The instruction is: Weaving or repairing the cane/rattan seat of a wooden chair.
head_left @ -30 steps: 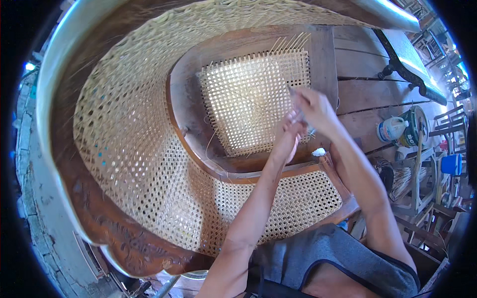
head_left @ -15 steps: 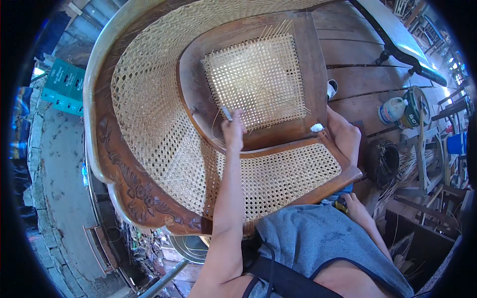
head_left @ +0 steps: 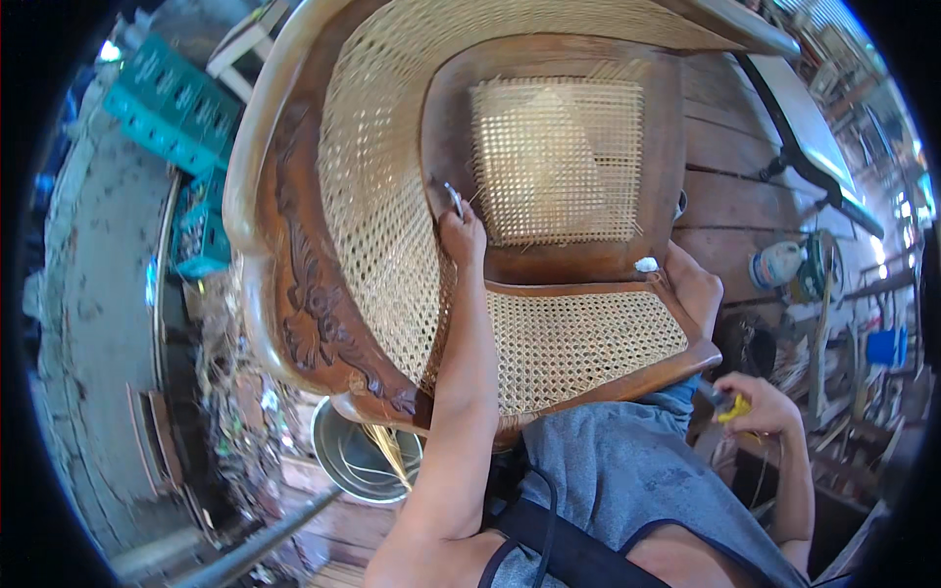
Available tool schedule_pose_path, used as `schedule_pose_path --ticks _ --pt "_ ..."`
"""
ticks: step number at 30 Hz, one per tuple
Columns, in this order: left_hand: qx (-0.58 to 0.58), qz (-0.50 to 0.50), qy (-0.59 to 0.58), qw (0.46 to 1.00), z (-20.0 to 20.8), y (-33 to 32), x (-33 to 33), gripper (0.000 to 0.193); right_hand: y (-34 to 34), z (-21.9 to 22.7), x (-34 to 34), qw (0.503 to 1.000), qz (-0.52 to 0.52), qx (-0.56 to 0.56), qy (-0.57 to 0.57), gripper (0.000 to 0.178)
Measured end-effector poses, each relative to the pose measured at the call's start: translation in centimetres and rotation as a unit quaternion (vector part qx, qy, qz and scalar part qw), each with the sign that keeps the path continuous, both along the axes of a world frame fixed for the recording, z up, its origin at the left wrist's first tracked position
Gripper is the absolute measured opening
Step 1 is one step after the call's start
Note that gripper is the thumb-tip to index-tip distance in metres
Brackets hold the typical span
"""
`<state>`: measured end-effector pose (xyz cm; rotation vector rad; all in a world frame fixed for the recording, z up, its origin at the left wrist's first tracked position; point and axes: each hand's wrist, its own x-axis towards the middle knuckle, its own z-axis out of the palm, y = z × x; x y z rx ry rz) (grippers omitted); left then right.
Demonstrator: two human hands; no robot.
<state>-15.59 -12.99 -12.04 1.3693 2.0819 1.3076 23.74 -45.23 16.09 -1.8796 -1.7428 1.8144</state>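
A wooden armchair (head_left: pixel 549 265) with carved trim and woven cane sides fills the middle. Its seat holds a square cane panel (head_left: pixel 559 162) with loose strand ends along the far edge. My left hand (head_left: pixel 464 238) is closed around a slim metal tool (head_left: pixel 453 200), over the seat frame at the panel's left edge; I cannot make out the tool's exact kind. At the lower right, apart from the chair, my right hand (head_left: pixel 769 407) grips a yellow-handled tool (head_left: pixel 733 408), its grey end pointing left and blurred. A small white wad (head_left: pixel 646 265) sits at the seat's near right corner.
Green crates (head_left: pixel 167 108) stand at the far left. Below the chair's left front is a metal basin (head_left: pixel 343 461) with cane strands (head_left: pixel 387 453) in it. To the right are a white jug (head_left: pixel 771 266), a blue container (head_left: pixel 887 346) and wooden frames. My leg (head_left: pixel 694 289) lies against the chair's right side.
My right hand has risen outward from beside my lap, bringing the yellow-handled tool into fuller view. My left hand has drawn off the cane panel onto the seat frame. The view has shifted.
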Motion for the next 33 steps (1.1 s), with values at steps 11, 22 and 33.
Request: schedule_pose_path --ticks 11,22,33 --pt "0.008 -0.016 -0.103 0.995 -0.4 1.5 1.1 0.030 27.7 -15.5 -21.9 0.988 -0.098 0.084 0.090 0.027" --pt "0.038 -0.062 -0.256 0.964 -2.5 0.7 -0.9 0.027 33.4 -20.9 -27.7 0.985 0.042 0.165 -0.013 0.046" --pt "0.023 -0.026 -0.348 0.937 -2.4 0.3 -1.5 0.027 17.8 -9.6 -15.2 0.969 0.232 0.076 -0.029 0.036"
